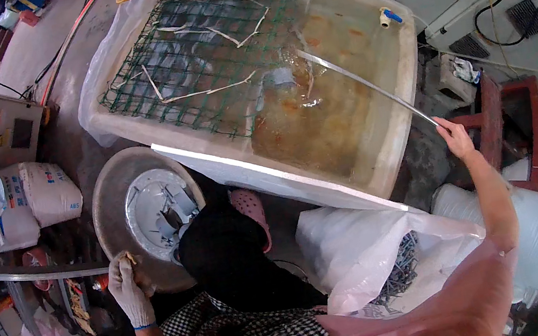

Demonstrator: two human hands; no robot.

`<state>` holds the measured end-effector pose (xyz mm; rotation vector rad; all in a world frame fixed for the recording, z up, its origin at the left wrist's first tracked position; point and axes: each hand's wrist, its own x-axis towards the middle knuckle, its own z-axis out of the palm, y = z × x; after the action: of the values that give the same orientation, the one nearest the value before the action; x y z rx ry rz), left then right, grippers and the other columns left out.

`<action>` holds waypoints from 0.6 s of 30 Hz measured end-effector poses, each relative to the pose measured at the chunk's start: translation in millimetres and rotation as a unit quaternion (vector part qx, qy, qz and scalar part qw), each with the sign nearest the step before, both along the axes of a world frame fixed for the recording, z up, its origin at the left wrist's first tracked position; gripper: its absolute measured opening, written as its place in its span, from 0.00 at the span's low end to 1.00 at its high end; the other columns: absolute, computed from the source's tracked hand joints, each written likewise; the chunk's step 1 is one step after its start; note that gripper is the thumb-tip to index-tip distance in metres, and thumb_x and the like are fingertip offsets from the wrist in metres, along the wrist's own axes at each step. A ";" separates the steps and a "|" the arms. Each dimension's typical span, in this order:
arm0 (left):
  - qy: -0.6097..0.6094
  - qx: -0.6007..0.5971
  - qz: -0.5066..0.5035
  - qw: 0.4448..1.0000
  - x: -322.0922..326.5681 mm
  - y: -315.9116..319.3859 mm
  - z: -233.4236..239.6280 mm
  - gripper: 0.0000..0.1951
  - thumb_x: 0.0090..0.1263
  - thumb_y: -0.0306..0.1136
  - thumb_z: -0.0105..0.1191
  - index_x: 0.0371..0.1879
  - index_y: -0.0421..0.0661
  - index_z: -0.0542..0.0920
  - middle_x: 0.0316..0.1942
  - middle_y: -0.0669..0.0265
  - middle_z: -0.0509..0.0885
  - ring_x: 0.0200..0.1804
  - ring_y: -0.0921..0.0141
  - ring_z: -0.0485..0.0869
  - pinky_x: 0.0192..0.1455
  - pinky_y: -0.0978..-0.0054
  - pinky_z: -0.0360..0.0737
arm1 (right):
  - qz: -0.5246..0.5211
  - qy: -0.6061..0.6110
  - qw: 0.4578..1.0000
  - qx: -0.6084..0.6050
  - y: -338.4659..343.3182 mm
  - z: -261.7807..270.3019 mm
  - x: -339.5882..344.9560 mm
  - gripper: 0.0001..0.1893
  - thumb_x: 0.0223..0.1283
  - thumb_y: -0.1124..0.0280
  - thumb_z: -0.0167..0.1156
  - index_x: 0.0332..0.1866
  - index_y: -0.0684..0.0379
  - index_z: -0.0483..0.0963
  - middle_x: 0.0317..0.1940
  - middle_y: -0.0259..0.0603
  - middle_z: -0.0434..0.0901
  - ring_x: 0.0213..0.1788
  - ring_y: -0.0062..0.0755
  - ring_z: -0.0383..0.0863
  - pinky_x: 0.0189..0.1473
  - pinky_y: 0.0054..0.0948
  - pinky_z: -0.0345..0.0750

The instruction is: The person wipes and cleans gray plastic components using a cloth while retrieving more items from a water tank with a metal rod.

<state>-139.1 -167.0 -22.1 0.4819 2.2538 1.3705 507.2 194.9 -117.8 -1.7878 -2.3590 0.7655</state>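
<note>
My bare right hand [456, 137] grips one end of a long metal rod [371, 77]. The rod reaches left over a large tub [409, 158], its far end at the disturbed surface of the murky water [317, 138]. Close to that end, a grey plastic piece [279, 78] shows in the water. My left hand [130, 290], in a white knit glove with soiled fingertips, is at the rim of a round basin [105, 206]; its fingers are curled, and whether they hold anything is hidden. Inside the basin, grey plastic parts [168, 214] sit in a smaller, pale round container [141, 237].
Green mesh [208, 58] with pale strips covers the tub's left part. A blue-handled valve [389, 17] is at its far right corner. An open bag [350, 240] of dark grey pieces stands near my legs. Filled sacks [49, 191] and a metal rack [46, 273] are leftward.
</note>
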 end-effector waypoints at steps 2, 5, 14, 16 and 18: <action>0.059 0.005 -0.016 0.998 -9.0 -10.3 -18.8 0.12 0.73 0.37 0.48 0.41 0.40 0.79 0.25 0.72 0.77 0.18 0.84 0.66 0.19 0.86 0.62 | 0.011 -0.077 0.996 -0.049 -0.1 17.2 -0.2 0.16 0.65 0.63 0.52 0.57 0.49 0.74 0.46 0.52 0.79 0.50 0.54 0.77 0.52 0.39 0.74; -0.034 -0.021 -0.029 0.999 5.9 7.5 -5.5 0.13 0.73 0.37 0.48 0.42 0.40 0.78 0.28 0.73 0.78 0.22 0.84 0.67 0.24 0.86 0.64 | 0.024 -0.129 0.988 -0.081 1.5 6.1 -14.0 0.17 0.66 0.60 0.50 0.58 0.46 0.73 0.46 0.51 0.79 0.50 0.56 0.77 0.52 0.42 0.73; -0.093 -0.034 0.027 0.995 17.1 9.9 13.2 0.13 0.72 0.38 0.49 0.41 0.40 0.79 0.26 0.74 0.76 0.22 0.84 0.67 0.23 0.86 0.63 | 0.016 -0.109 0.991 -0.080 28.3 -71.0 -87.9 0.18 0.67 0.56 0.47 0.60 0.42 0.70 0.50 0.50 0.78 0.53 0.53 0.76 0.56 0.42 0.72; -0.087 -0.028 0.014 0.996 10.0 1.6 4.2 0.13 0.72 0.38 0.49 0.42 0.39 0.79 0.27 0.74 0.77 0.24 0.84 0.68 0.25 0.86 0.64 | 0.034 -0.064 0.995 -0.075 33.7 -92.7 -109.9 0.18 0.67 0.57 0.47 0.60 0.42 0.70 0.50 0.50 0.78 0.53 0.53 0.76 0.56 0.43 0.72; -0.074 -0.021 0.010 0.997 5.6 -2.9 -7.7 0.13 0.72 0.38 0.50 0.42 0.39 0.79 0.28 0.74 0.77 0.25 0.84 0.68 0.28 0.86 0.65 | 0.052 -0.042 0.995 -0.069 39.9 -103.6 -146.8 0.18 0.67 0.57 0.47 0.60 0.42 0.71 0.49 0.51 0.78 0.52 0.54 0.76 0.55 0.43 0.73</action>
<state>-133.5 -169.9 -29.8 0.3338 2.1684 1.3192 360.3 234.7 -221.4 -1.7922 -2.5287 0.9052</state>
